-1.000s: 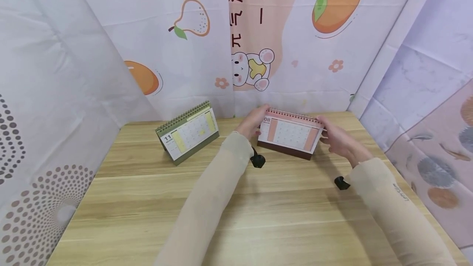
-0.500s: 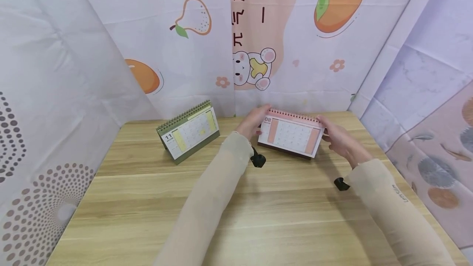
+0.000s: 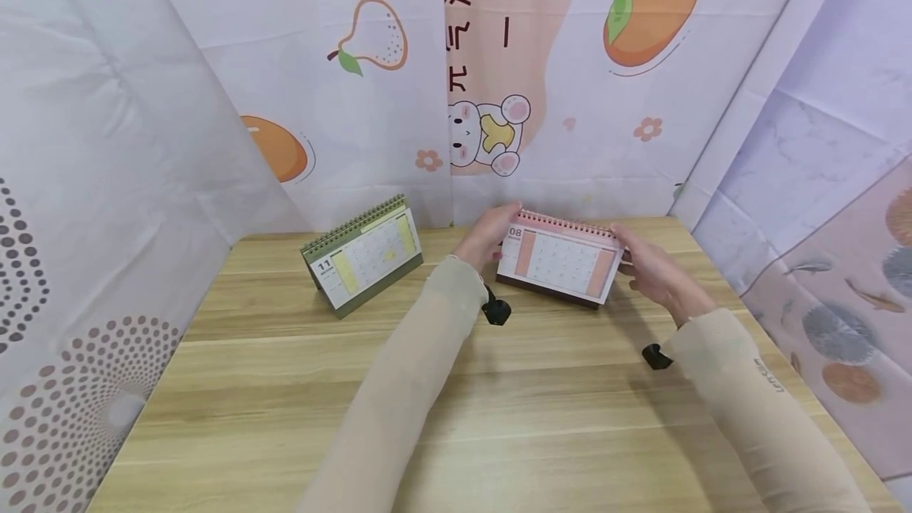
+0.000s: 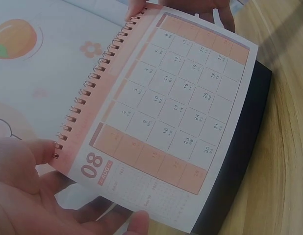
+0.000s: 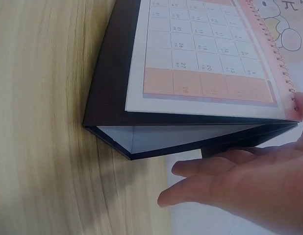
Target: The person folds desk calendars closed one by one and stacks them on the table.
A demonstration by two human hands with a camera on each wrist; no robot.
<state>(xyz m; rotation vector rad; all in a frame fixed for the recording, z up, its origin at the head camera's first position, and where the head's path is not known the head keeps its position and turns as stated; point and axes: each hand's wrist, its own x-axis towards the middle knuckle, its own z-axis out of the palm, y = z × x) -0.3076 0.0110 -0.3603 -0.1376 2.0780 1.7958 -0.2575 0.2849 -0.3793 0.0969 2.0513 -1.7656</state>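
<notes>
A pink desk calendar (image 3: 559, 260) marked 08 stands on its dark base near the back of the table. My left hand (image 3: 488, 236) holds its left end; in the left wrist view that thumb touches the spiral binding (image 4: 88, 88), with fingers behind the pages. At the right end my right hand (image 3: 651, 269) grips the top corner, its thumb by the rings. In the right wrist view, two of the right fingers (image 5: 190, 191) extend behind the open triangular stand (image 5: 161, 137). A green desk calendar (image 3: 366, 260) marked 11 stands to the left, touched by neither hand.
The wooden table (image 3: 299, 394) stretches out in front of both calendars. A printed white curtain (image 3: 556, 157) hangs close behind them, and more cloth (image 3: 819, 141) walls the right side. Black wrist devices (image 3: 496, 311) sit under the sleeves.
The pink calendar's pages have shifted slightly down over the dark base, so less of its front strip shows. Both hands stay at its ends; the green calendar has not moved.
</notes>
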